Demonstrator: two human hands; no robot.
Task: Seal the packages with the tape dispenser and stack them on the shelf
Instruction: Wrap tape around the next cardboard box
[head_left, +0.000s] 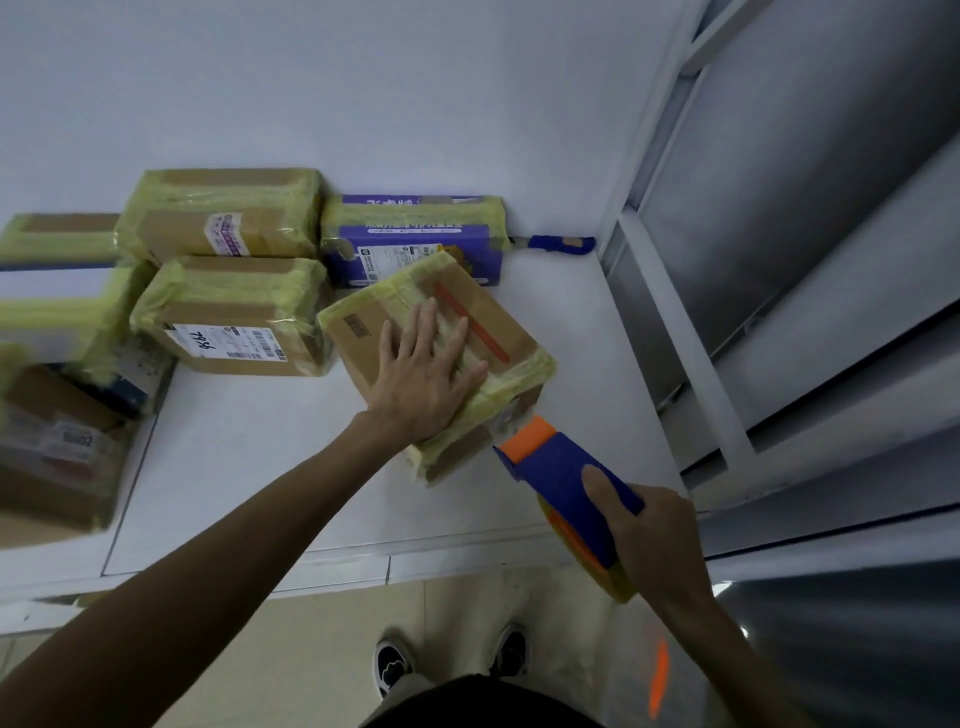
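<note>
A small brown cardboard package (363, 345) wrapped in yellowish tape lies turned at an angle on the white surface (249, 467). My left hand (423, 371) presses flat on its top, fingers spread. My right hand (657, 540) grips a blue and orange tape dispenser (561, 475), whose orange front end touches the package's near right side. A roll of yellowish tape sits under the dispenser by my palm.
Several taped packages lie behind and to the left: two brown ones (228, 218) (234, 317), a purple one (415, 241), and blurred ones at the far left (57, 447). A blue-handled tool (561, 244) lies by the wall. A grey metal frame (670, 291) stands on the right.
</note>
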